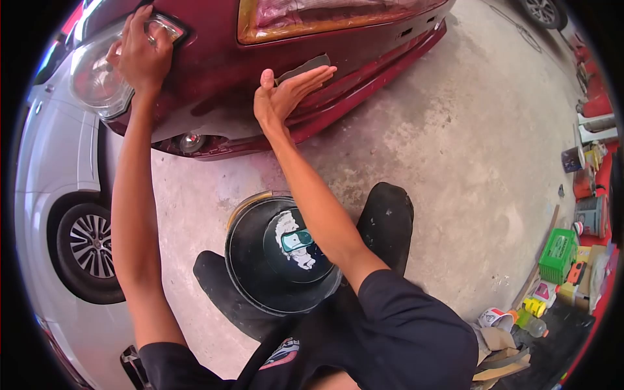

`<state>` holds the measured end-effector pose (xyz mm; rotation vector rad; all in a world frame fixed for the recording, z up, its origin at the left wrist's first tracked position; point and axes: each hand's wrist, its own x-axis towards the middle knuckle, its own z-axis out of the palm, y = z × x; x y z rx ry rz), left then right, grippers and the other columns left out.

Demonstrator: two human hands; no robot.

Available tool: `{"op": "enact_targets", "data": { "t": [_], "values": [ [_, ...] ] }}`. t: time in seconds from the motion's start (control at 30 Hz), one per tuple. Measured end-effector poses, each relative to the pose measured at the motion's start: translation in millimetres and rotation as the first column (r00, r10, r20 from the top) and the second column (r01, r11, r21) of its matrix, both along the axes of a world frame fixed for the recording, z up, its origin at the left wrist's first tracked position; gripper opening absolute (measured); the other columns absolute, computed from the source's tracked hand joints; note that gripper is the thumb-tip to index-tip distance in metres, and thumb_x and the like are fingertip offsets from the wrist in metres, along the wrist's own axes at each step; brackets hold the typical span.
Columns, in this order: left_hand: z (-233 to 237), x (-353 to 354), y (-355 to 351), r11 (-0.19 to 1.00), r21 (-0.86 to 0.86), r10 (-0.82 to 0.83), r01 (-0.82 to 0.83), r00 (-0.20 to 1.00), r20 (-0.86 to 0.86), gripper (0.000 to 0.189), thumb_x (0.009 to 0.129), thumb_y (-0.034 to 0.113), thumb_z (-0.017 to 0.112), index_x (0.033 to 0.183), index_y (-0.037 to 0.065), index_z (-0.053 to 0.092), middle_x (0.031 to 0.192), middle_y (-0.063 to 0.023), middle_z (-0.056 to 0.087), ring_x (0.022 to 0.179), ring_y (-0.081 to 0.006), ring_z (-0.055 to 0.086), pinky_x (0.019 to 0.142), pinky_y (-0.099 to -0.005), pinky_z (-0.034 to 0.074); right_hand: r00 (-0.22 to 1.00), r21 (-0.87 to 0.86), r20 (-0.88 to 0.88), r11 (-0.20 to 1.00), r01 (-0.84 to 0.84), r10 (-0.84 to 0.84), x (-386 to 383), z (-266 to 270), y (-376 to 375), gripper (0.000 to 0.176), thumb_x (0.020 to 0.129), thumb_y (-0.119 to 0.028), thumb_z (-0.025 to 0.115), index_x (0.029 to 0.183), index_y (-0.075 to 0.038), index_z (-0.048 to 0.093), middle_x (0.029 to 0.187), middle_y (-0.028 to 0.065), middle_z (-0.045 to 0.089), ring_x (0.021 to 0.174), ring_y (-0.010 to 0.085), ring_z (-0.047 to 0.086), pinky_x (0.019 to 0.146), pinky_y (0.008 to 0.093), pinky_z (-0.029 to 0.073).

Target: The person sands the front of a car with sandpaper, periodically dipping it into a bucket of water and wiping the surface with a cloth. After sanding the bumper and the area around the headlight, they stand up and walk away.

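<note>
My left hand (144, 55) rests with fingers spread on the headlight (97, 78) of a dark red car, at the upper left. Against the painted front bumper (214, 84), my right hand (289, 97) is held out flat, fingers straight and thumb raised. A dark grey sheet that looks like sandpaper (315, 64) is held between this hand and the bumper; its edge shows past the fingers. Below my forearms, between my knees, stands a round black bucket (244, 250). A teal and white object (296, 241) in it is partly hidden by my right forearm.
Yellow tape (246, 19) edges a plastic-covered part of the car. A silver-white car (52, 149) stands close on the left. Along the right side are a green box (558, 255), paint cans (590, 214), a plastic bottle (533, 325) and cardboard pieces. Concrete floor (448, 162) lies between.
</note>
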<state>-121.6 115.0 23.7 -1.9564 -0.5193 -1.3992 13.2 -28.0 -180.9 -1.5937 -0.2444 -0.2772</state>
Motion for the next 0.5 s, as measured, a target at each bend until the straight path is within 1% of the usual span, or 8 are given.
{"op": "enact_targets", "data": {
  "t": [0.07,0.13,0.2,0.27,0.3,0.37,0.43,0.5],
  "values": [
    [1,0,4,1.0,-0.011,-0.004,0.004,1.0,0.001,0.037,0.092,0.027,0.06,0.127,0.023,0.069,0.132,0.005,0.072,0.124,-0.0148,0.066,0.107,-0.0417,0.035,0.999,-0.012,0.013,0.999,-0.038,0.038,17,-1,-5,0.1,0.107,-0.054,0.041,0.158,0.017,-0.009,0.17,0.033,-0.011,0.161,0.0411,-0.006,0.131,0.049,-0.004],
    [2,1,10,1.0,-0.009,0.008,-0.008,1.0,0.016,0.036,0.091,0.027,0.061,0.126,0.023,0.07,0.131,0.0054,0.072,0.124,-0.0138,0.066,0.106,-0.0414,0.035,0.987,0.137,-0.134,0.988,-0.066,0.085,101,4,-16,0.099,0.108,-0.054,0.039,0.158,0.017,-0.008,0.17,0.0332,-0.01,0.161,0.0407,-0.006,0.131,0.0489,-0.004],
    [-3,2,7,0.999,-0.016,0.039,-0.039,0.999,0.035,0.036,0.091,0.027,0.062,0.125,0.023,0.07,0.13,0.0053,0.072,0.124,-0.0129,0.066,0.106,-0.0408,0.035,0.975,0.222,-0.202,0.974,-0.047,0.094,127,6,-15,0.099,0.108,-0.055,0.038,0.158,0.017,-0.008,0.17,0.033,-0.01,0.161,0.0404,-0.007,0.131,0.0487,-0.004],
    [-6,2,1,0.999,-0.013,0.044,-0.044,0.998,0.035,0.035,0.09,0.027,0.062,0.124,0.023,0.07,0.13,0.005,0.073,0.123,-0.0121,0.066,0.106,-0.04,0.035,0.967,0.22,-0.235,0.974,-0.052,0.104,100,5,-12,0.099,0.108,-0.056,0.038,0.158,0.017,-0.007,0.17,0.033,-0.009,0.161,0.0408,-0.007,0.131,0.0493,-0.003],
    [-2,3,0,0.999,0.0,0.042,-0.043,0.998,0.037,0.035,0.09,0.026,0.062,0.124,0.023,0.07,0.13,0.0048,0.073,0.123,-0.0117,0.066,0.106,-0.0395,0.034,0.985,0.097,-0.168,0.995,-0.02,0.036,51,5,-1,0.098,0.108,-0.055,0.038,0.159,0.015,-0.006,0.17,0.0337,-0.009,0.161,0.0417,-0.007,0.13,0.0509,-0.003],
    [-1,2,3,1.0,-0.005,0.015,-0.015,0.999,0.034,0.035,0.09,0.027,0.063,0.123,0.023,0.07,0.129,0.0046,0.073,0.122,-0.0121,0.066,0.105,-0.0387,0.034,0.994,-0.004,-0.026,0.994,-0.105,0.105,-4,0,-1,0.097,0.108,-0.058,0.036,0.161,0.012,-0.006,0.17,0.0324,-0.011,0.16,0.043,-0.009,0.13,0.0509,-0.004],
    [2,0,7,1.0,-0.004,-0.007,0.007,1.0,0.029,0.035,0.091,0.027,0.062,0.125,0.022,0.07,0.13,0.0041,0.073,0.123,-0.0125,0.066,0.106,-0.0383,0.034,0.996,0.049,-0.003,0.995,-0.092,0.093,34,3,-9,0.094,0.109,-0.057,0.033,0.162,0.01,-0.005,0.172,0.0298,-0.01,0.161,0.0409,-0.008,0.13,0.0508,-0.004],
    [-1,2,-4,1.0,-0.015,-0.012,0.013,0.999,0.039,0.036,0.094,0.026,0.059,0.128,0.022,0.069,0.134,0.0033,0.072,0.126,-0.0131,0.065,0.107,-0.0386,0.035,0.995,0.128,-0.057,0.989,-0.073,0.081,94,-4,-12,0.085,0.112,-0.053,0.026,0.164,0.008,-0.002,0.173,0.026,-0.005,0.162,0.0379,-0.004,0.13,0.0526,0.0]
  ]
}}
